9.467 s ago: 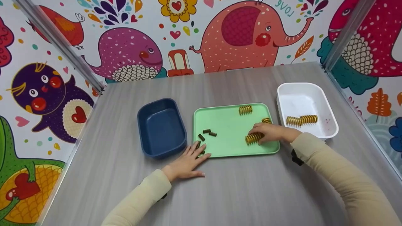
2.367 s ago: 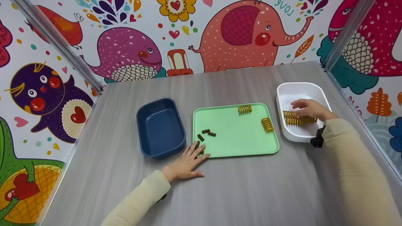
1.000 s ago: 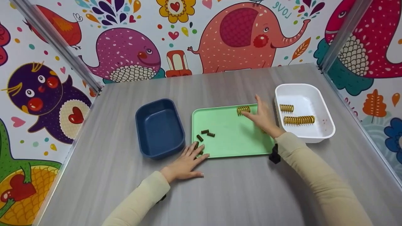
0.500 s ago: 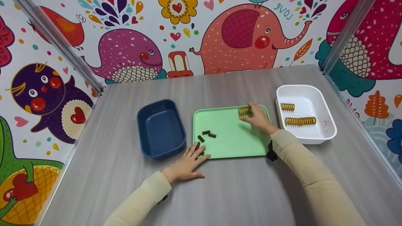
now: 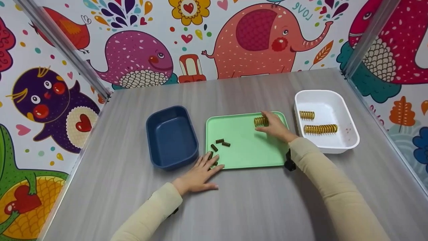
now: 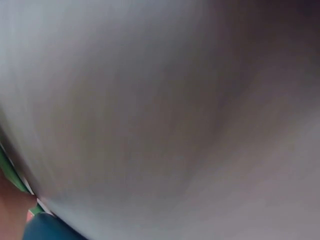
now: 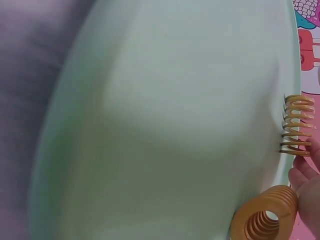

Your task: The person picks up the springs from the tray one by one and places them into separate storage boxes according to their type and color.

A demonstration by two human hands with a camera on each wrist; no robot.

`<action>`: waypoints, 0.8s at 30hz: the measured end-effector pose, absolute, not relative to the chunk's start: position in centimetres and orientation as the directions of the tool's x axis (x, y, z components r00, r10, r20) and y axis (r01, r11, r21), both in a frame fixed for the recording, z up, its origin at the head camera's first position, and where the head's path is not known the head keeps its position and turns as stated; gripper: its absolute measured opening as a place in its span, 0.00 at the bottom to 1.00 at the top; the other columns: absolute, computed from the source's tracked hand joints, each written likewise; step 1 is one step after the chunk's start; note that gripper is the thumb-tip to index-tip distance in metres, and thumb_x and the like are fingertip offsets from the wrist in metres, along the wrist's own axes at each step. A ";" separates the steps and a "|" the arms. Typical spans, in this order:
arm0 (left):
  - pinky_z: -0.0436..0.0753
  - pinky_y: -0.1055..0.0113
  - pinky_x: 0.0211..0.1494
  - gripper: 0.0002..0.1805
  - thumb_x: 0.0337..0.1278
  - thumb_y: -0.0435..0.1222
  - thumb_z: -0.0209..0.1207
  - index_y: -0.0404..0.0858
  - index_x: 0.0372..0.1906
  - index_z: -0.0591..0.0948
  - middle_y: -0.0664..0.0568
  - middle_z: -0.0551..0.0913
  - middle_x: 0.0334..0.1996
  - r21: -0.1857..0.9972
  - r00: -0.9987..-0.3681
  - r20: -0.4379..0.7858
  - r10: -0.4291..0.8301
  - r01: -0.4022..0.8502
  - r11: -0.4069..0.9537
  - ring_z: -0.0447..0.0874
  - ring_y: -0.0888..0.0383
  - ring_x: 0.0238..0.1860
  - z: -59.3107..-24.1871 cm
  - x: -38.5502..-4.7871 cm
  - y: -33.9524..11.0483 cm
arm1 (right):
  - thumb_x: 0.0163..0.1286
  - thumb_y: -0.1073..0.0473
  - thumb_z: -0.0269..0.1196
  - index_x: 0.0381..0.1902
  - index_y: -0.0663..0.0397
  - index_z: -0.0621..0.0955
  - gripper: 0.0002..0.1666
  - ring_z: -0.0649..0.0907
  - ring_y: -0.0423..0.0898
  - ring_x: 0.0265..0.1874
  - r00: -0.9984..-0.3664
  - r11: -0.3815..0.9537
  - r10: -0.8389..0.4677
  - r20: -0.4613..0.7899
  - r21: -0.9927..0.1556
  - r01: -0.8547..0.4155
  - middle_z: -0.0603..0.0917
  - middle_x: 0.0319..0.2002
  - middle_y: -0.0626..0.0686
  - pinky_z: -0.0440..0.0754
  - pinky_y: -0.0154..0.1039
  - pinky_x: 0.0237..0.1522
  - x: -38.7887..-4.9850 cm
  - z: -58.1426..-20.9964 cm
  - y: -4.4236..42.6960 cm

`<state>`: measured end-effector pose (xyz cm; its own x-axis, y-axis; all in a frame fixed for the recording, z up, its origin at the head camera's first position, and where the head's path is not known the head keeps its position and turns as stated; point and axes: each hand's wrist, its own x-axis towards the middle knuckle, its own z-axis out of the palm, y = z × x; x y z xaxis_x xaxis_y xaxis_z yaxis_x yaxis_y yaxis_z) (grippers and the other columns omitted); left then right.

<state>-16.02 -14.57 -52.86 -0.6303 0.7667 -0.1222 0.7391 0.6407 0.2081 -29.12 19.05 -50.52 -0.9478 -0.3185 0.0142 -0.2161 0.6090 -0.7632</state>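
Observation:
At the back right of the green tray (image 5: 247, 154), my right hand (image 5: 277, 127) pinches one end of a gold coil spring (image 5: 260, 121). The right wrist view shows this coil spring (image 7: 298, 122) at the fingertips, and a second gold coil spring (image 7: 267, 215) close to the hand, which hides it in the head view. My left hand (image 5: 197, 172) lies with fingers spread and straight over the tray's front left corner. Its fingertips partly cover small dark springs (image 5: 210, 155). Several more small dark springs (image 5: 219, 141) lie just beyond them. The left wrist view is mostly blurred tabletop.
A white bin (image 5: 351, 134) to the right holds a short gold spring (image 5: 307, 115) and a longer row of gold coils (image 5: 320, 129). Left of the tray stands a deep blue bin (image 5: 172, 137) with nothing in it. Patterned walls border the grey table (image 5: 247, 204).
The right hand put a gold spring into the white bin, came back over the tray and took hold of another, which has shifted slightly towards the front. The left hand has stayed in place.

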 end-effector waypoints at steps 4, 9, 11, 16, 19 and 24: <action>0.44 0.44 0.69 0.39 0.58 0.61 0.45 0.49 0.72 0.53 0.45 0.41 0.72 0.209 -0.630 -0.129 0.766 0.738 0.642 0.31 0.41 0.71 -52.8 -16.0 -14.6 | 0.59 0.56 0.65 0.67 0.69 0.57 0.46 0.60 0.63 0.63 -0.937 0.617 -0.350 0.016 -0.749 -0.243 0.63 0.63 0.69 0.57 0.56 0.63 -29.1 -50.4 19.0; 0.43 0.44 0.69 0.39 0.58 0.60 0.47 0.48 0.71 0.54 0.45 0.41 0.72 0.230 -0.629 -0.135 0.765 0.731 0.642 0.31 0.41 0.71 -52.7 -16.0 -14.6 | 0.58 0.57 0.66 0.67 0.69 0.58 0.45 0.63 0.63 0.61 -0.923 0.613 -0.383 0.026 -0.741 -0.275 0.65 0.61 0.70 0.60 0.57 0.61 -29.1 -50.5 19.0; 0.43 0.44 0.69 0.39 0.58 0.60 0.47 0.48 0.71 0.54 0.45 0.41 0.73 0.237 -0.630 -0.140 0.764 0.728 0.643 0.30 0.42 0.71 -52.6 -16.0 -14.6 | 0.58 0.57 0.66 0.67 0.68 0.58 0.45 0.65 0.63 0.60 -0.918 0.608 -0.395 0.030 -0.741 -0.285 0.66 0.60 0.69 0.61 0.57 0.60 -29.1 -50.6 18.9; 0.43 0.44 0.69 0.39 0.58 0.60 0.46 0.48 0.71 0.53 0.45 0.41 0.73 0.237 -0.627 -0.138 0.767 0.730 0.640 0.30 0.42 0.71 -52.6 -16.0 -14.6 | 0.58 0.59 0.66 0.67 0.67 0.58 0.45 0.67 0.62 0.57 -0.894 0.581 -0.447 0.022 -0.753 -0.309 0.68 0.57 0.68 0.63 0.57 0.58 -29.2 -50.9 18.8; 0.43 0.44 0.69 0.40 0.58 0.60 0.46 0.48 0.71 0.53 0.45 0.41 0.72 0.233 -0.625 -0.133 0.769 0.734 0.637 0.30 0.41 0.71 -52.7 -16.0 -14.6 | 0.58 0.60 0.66 0.66 0.68 0.59 0.43 0.68 0.61 0.57 -0.874 0.558 -0.487 0.010 -0.766 -0.319 0.69 0.56 0.68 0.64 0.57 0.58 -29.2 -51.0 18.8; 0.43 0.44 0.69 0.39 0.58 0.61 0.45 0.49 0.72 0.53 0.45 0.41 0.73 0.223 -0.628 -0.134 0.767 0.735 0.640 0.30 0.42 0.71 -52.8 -16.1 -14.6 | 0.56 0.61 0.67 0.64 0.68 0.63 0.42 0.70 0.61 0.55 -0.836 0.538 -0.549 -0.004 -0.767 -0.350 0.72 0.54 0.67 0.64 0.56 0.57 -29.2 -51.1 18.8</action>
<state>-16.08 -14.59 -52.84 -0.6276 0.7669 -0.1339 0.7350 0.6404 0.2227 -29.15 18.83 -51.09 -0.8359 -0.5489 -0.0036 -0.3501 0.5381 -0.7668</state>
